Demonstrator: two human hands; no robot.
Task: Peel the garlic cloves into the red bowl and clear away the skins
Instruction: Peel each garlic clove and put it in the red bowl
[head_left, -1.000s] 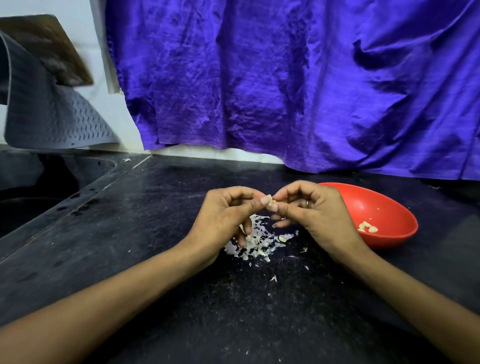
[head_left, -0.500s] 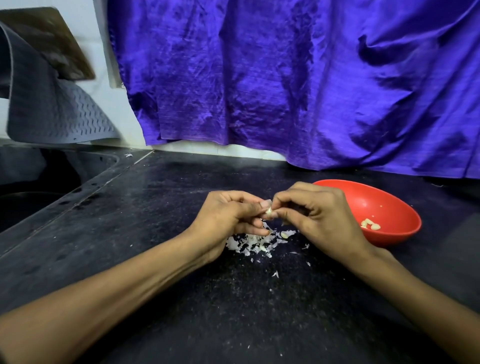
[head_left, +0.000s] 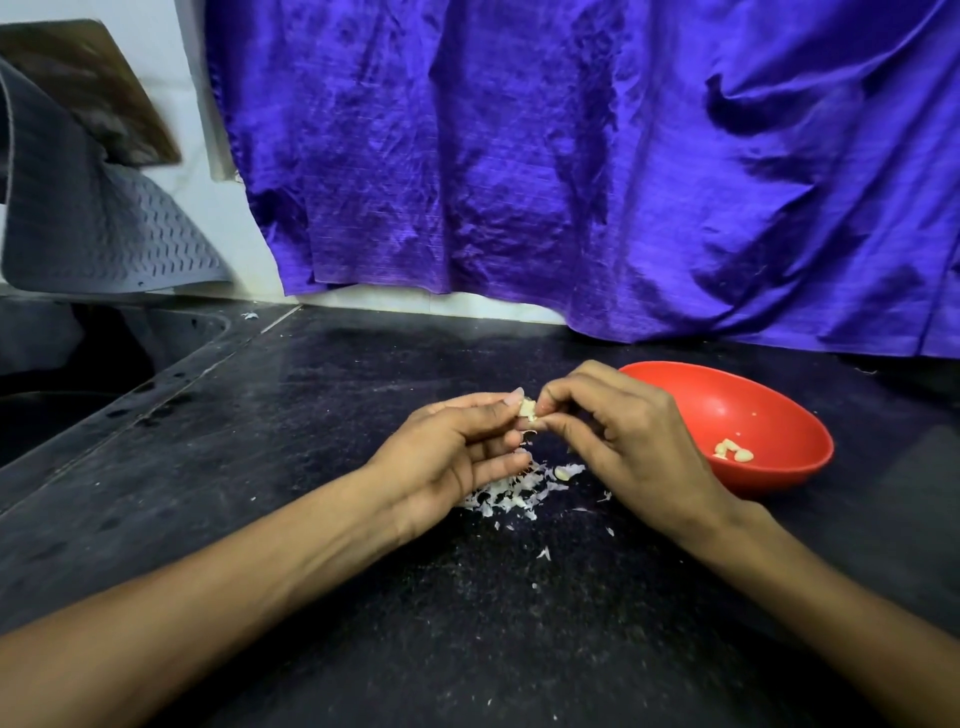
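Observation:
A small pale garlic clove (head_left: 528, 409) is pinched between the fingertips of my left hand (head_left: 457, 457) and my right hand (head_left: 618, 436), just above the dark counter. Below the hands lies a heap of white garlic skins (head_left: 511, 491), with one clove (head_left: 563, 473) among them. The red bowl (head_left: 753, 410) stands right of my right hand and holds a few peeled cloves (head_left: 732, 451).
A purple cloth (head_left: 571, 166) hangs behind the black counter (head_left: 363, 597). A sink (head_left: 78, 374) sits at the left, with a grey perforated mat (head_left: 93, 234) leaning on the wall above it. Loose skin flakes (head_left: 543, 553) dot the counter in front of the heap.
Both hands stay together on the clove; the fingers have shifted slightly as they work at its skin. The view has tilted a little.

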